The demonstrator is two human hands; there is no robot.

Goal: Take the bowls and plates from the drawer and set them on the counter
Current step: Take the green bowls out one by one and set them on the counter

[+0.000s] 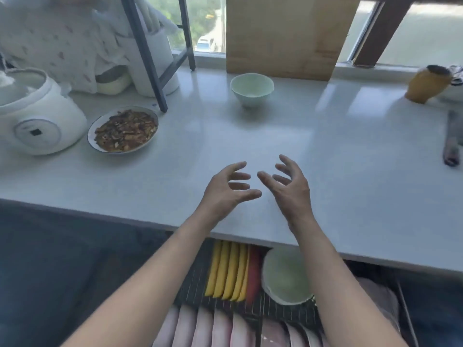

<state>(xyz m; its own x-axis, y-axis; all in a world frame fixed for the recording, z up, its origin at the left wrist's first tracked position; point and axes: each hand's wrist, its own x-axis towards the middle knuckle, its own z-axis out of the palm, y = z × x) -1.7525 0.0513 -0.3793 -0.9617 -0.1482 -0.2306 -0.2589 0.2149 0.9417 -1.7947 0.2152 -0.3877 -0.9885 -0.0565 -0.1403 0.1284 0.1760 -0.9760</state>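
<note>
Pale-green bowl stood on the counter; I held left hand and right hand above it, fingers spread, gripping nothing. Upright plates and a green bowl remained in the drawer, packed close. I judged that lifting one could drag or chip its neighbour.

Single head-worn view, wide-angle, looking forward and down. Counter fills mid-frame, its near edge crossing above the open drawer. Window at top, close range.
</note>
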